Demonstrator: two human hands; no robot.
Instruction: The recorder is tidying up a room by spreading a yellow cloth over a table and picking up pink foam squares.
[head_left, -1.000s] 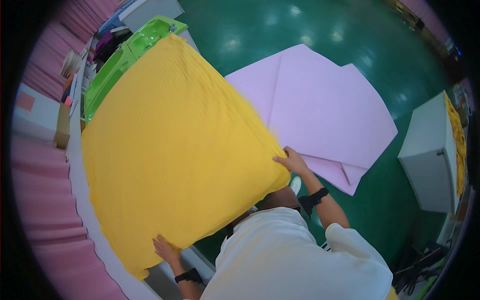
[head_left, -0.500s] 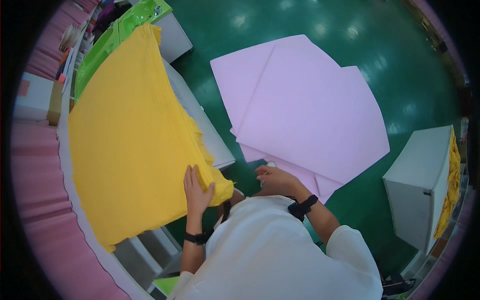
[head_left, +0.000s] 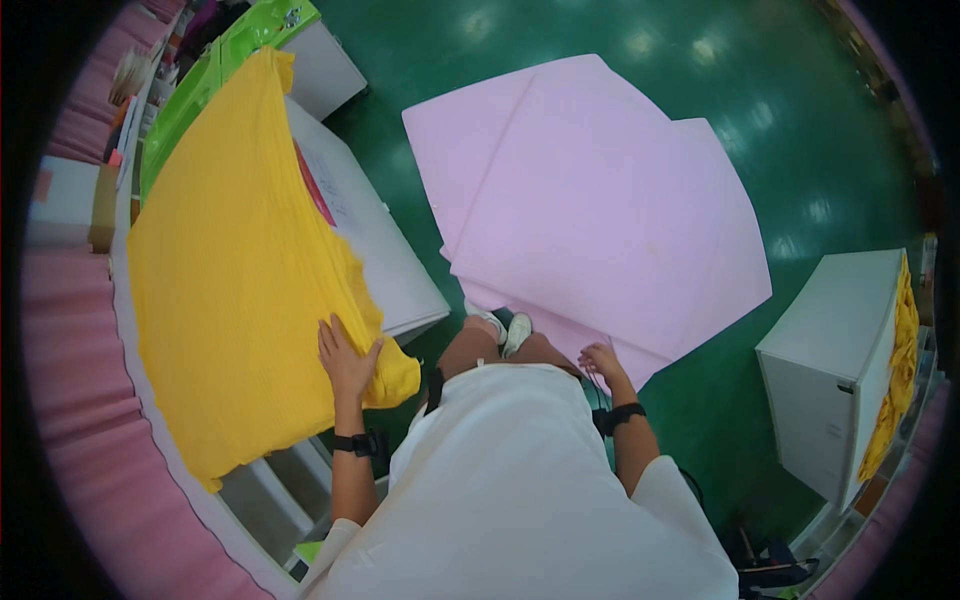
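A yellow cloth (head_left: 235,270) is draped over a low unit on my left, with its gathered edge hanging on the side nearest me. My left hand (head_left: 348,362) rests on this edge, fingers stretched out and thumb apart. Beside my right hip, my right hand (head_left: 602,362) hovers over the lower part of the large pink sheets (head_left: 600,210) on the floor. Its fingers are curled, and what they hold, if anything, is too small to make out. A thin dark cord (head_left: 591,380) shows between that hand and its black wristband.
White panels (head_left: 375,235) stand under the cloth's right edge. Green trays (head_left: 205,90) line the far left, and a pink curtain (head_left: 85,400) hangs along the left. A white cabinet (head_left: 825,370) with yellow cloth stands at the right on the green floor (head_left: 520,30).
My right hand has moved from in front of my waist out to the right. My left hand has shifted slightly left with the cloth's edge, baring more of the white panels beneath.
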